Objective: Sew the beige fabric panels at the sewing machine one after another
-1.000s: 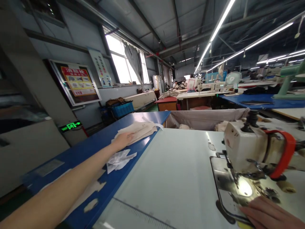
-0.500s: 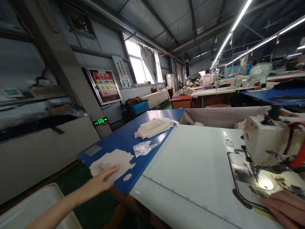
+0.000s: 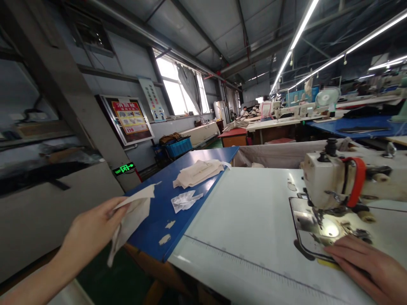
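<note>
My left hand [image 3: 95, 222] pinches a beige fabric piece [image 3: 135, 214], lifted at the left edge of the blue table [image 3: 152, 237]. The cloth hangs down from my fingers and thumb. At the right, my right hand [image 3: 365, 260] rests by the metal plate of the sewing machine [image 3: 324, 178], near its lit needle area. Its fingers lie close together; whatever may be under them is hidden. Farther back on the blue table lie a stack of beige fabric [image 3: 199, 173] and white labels or slips [image 3: 184, 200].
The pale machine table [image 3: 241, 212] has a printed ruler along its front. Small fabric scraps [image 3: 164, 239] lie near the blue table's edge. A grey cloth bin [image 3: 273, 154] stands behind the machine table. Other sewing stations and a fan [image 3: 327, 96] are farther back.
My left hand has closed on the fabric piece that lay flat on the blue table and raised it. The view has turned slightly right. My right hand remains by the machine plate.
</note>
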